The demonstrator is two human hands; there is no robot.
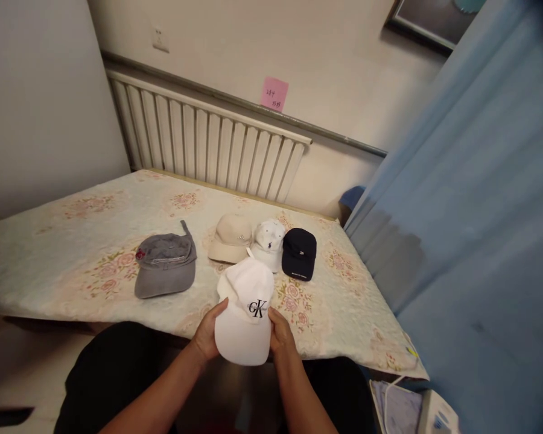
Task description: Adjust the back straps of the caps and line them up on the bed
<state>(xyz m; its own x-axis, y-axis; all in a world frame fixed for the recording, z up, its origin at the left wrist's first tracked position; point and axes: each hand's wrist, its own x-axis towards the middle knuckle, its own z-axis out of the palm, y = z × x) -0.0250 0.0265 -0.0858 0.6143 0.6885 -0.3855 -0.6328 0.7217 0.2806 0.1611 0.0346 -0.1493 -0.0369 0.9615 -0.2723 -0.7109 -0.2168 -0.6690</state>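
Note:
A white cap with a black logo (245, 313) is held over the near edge of the bed, brim toward me. My left hand (207, 335) grips its left side with the thumb on top. My right hand (280, 333) grips its right side the same way. Beyond it on the floral bedspread (72, 241) lie a grey cap (165, 265), a beige cap (230, 238), a small white cap (268, 243) and a dark navy cap (299, 253).
A white radiator (203, 141) runs along the wall behind the bed, with a pink sticky note (274, 94) above it. A blue curtain (470, 205) hangs at the right. Papers (407, 407) lie at the lower right. My dark-clothed legs are below.

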